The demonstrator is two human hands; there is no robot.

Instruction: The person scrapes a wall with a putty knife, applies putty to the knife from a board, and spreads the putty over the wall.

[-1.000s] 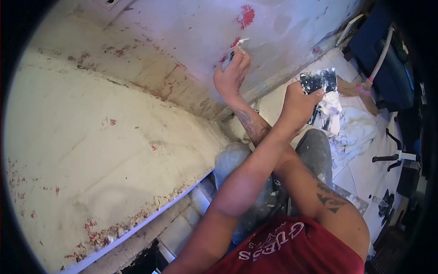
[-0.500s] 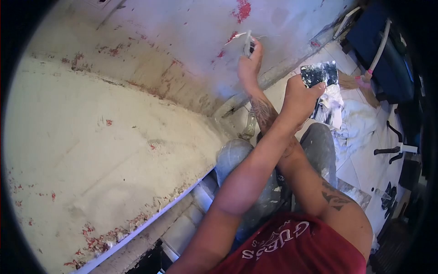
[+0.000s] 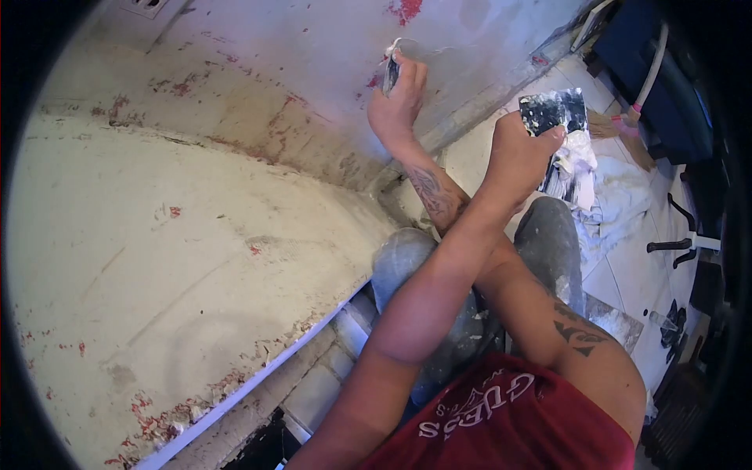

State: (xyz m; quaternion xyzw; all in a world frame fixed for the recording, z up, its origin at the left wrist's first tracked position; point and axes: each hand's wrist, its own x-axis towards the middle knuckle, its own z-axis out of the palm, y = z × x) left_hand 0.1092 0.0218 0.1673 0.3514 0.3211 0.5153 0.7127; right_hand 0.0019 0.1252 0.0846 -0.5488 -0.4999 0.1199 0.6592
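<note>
My arms are crossed. At the right, my left hand (image 3: 521, 157) grips a black rectangular plate (image 3: 547, 112) by its edge, thumb on top. White paste (image 3: 577, 160) is heaped on the plate's lower half. My right hand (image 3: 398, 106), at the end of the tattooed forearm, is closed on a small putty knife (image 3: 390, 74) against the upper wall (image 3: 486, 39). Some white paste shows at the knife's tip, near red marks on the wall.
A pale panel (image 3: 196, 258) with red chips fills the left side. A whitish cloth (image 3: 619, 207) lies on the tiled floor beyond my knee (image 3: 548, 243). At the right are a broom (image 3: 634, 149), a dark blue object (image 3: 666, 102) and a white-and-black stand (image 3: 689, 244).
My right hand and the putty knife have moved left and slightly up along the wall. My left hand with the plate has shifted only slightly.
</note>
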